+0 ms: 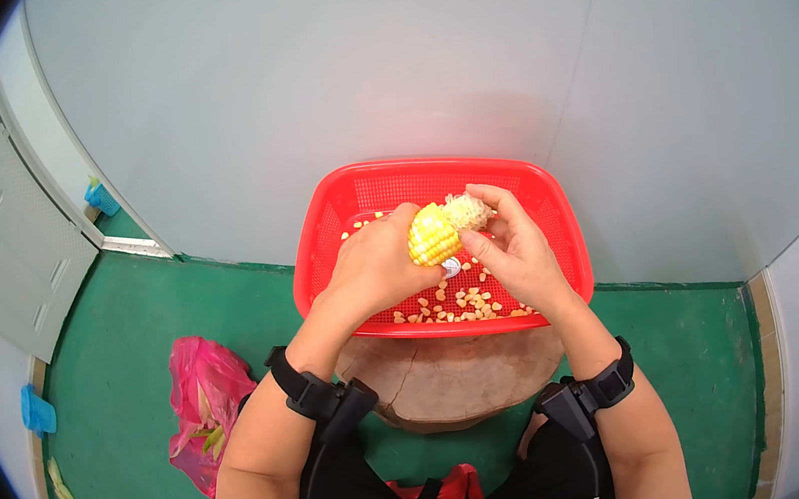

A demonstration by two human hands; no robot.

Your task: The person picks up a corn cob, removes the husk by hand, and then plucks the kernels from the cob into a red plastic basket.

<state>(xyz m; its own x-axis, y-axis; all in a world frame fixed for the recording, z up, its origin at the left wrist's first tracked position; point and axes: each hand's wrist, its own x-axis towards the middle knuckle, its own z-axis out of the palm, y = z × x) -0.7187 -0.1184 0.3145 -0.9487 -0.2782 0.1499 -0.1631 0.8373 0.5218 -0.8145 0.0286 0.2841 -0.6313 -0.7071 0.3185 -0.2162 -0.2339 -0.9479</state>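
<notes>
A corn cob (434,235) is held between my two hands above a red plastic basket (579,251). Yellow kernels cover its left part, while the right end is stripped to the pale core. My left hand (373,261) is closed around the kernel-covered end. Fingers and thumb of my right hand (521,252) grip the bare end. Just below the cob, by my left fingers, shows a small whitish round thing (450,267) whose kind I cannot make out. Loose corn kernels (472,302) lie on the basket's floor, mostly near its front side.
The basket rests on a round wooden stump (456,373). On the green floor to the left lies a pink plastic bag (205,396) with husks inside. A pale wall (326,77) rises behind the basket. Between my legs is a red object (457,492), partly hidden.
</notes>
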